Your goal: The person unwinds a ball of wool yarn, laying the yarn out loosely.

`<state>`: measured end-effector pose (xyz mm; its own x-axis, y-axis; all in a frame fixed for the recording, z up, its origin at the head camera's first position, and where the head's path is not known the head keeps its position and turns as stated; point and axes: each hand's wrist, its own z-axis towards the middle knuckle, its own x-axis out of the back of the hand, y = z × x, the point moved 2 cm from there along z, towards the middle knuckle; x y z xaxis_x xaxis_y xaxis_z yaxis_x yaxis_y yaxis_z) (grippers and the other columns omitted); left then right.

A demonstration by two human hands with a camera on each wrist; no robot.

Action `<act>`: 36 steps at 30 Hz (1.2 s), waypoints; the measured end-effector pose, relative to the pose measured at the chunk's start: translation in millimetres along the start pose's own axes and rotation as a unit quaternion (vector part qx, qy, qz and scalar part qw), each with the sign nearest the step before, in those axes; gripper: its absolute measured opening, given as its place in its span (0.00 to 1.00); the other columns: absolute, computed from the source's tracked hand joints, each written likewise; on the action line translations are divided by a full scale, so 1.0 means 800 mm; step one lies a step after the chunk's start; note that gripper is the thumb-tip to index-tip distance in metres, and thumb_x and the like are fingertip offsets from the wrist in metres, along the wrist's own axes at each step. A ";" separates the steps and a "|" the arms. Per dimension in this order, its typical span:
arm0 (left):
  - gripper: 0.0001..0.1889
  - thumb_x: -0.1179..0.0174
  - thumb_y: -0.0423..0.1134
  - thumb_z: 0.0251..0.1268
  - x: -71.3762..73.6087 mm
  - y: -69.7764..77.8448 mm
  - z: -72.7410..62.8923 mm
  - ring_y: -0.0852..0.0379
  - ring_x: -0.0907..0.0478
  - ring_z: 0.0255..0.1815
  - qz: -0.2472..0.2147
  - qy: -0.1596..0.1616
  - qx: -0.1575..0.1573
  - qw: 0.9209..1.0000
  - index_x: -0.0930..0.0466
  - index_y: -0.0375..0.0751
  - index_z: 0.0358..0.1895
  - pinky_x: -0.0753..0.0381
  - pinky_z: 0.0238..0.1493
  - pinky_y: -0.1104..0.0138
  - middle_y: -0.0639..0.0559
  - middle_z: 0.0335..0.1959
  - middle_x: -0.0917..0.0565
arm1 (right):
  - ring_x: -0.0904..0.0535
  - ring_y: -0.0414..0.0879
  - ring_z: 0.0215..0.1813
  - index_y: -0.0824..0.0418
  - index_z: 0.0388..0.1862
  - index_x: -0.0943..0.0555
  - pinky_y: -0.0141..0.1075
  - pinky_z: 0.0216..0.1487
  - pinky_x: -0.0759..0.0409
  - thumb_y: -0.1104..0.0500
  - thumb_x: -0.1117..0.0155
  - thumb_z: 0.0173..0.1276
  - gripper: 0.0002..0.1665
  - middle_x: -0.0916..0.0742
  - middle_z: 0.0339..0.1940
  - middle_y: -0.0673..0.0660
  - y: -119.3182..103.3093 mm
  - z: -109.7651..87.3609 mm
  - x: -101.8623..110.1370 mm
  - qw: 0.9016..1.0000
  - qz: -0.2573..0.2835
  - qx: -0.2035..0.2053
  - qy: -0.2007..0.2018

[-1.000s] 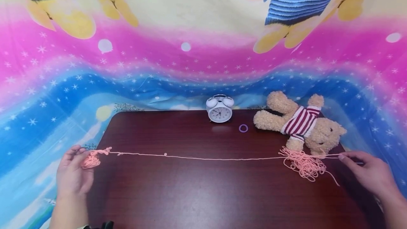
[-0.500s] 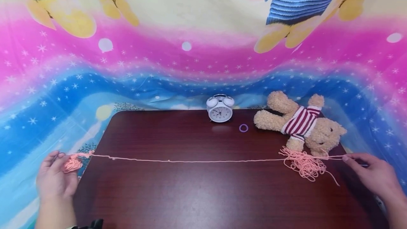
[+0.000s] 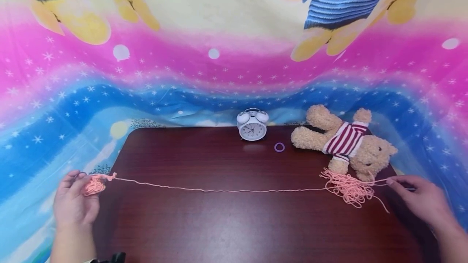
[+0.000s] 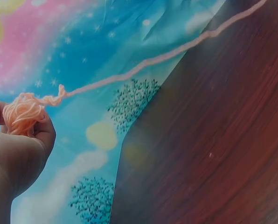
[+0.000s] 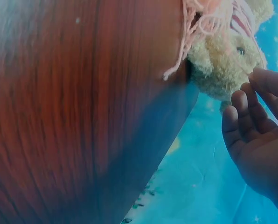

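In the head view my left hand [image 3: 74, 200] holds a small wound ball of peach yarn [image 3: 94, 186] at the table's left edge. The left wrist view shows the ball of yarn [image 4: 24, 113] gripped between thumb and fingers. From it a single strand [image 3: 219, 190] runs across the table to a loose tangle of the same yarn [image 3: 349, 189] on the right. My right hand [image 3: 424, 198] pinches yarn just right of that tangle, thumb against forefinger. In the right wrist view the other fingers [image 5: 239, 105] are loosely bent.
A teddy bear [image 3: 345, 141] in a striped shirt lies behind the tangle, at the right. A white alarm clock [image 3: 252, 127] stands at the back of the dark wooden table [image 3: 234, 226], with a purple ring [image 3: 279, 147] beside it. A printed cloth [image 3: 219, 76] hangs behind.
My left hand moved out to the left with the ball, then came back slightly to the right. The strand sags a little more now. My right hand shifted only slightly.
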<state>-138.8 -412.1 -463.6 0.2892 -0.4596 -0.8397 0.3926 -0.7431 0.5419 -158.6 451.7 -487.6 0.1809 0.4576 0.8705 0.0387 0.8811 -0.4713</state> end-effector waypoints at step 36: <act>0.13 0.54 0.17 0.76 -0.084 -0.098 -0.037 0.58 0.21 0.37 0.106 -0.136 0.022 0.985 0.27 0.36 0.49 0.14 0.33 0.71 0.49 0.42 0.26 | 0.18 0.37 0.35 0.59 0.57 0.13 0.33 0.31 0.22 0.55 0.31 0.75 0.16 0.10 0.46 0.57 -0.142 0.020 -0.059 0.987 0.084 0.120 -0.060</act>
<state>-163.1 -308.4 -448.7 0.1147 -0.7156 -0.6890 0.3076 -0.6339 0.7096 -187.5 331.9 -473.2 0.0471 0.5978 0.8002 -0.2179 0.7880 -0.5758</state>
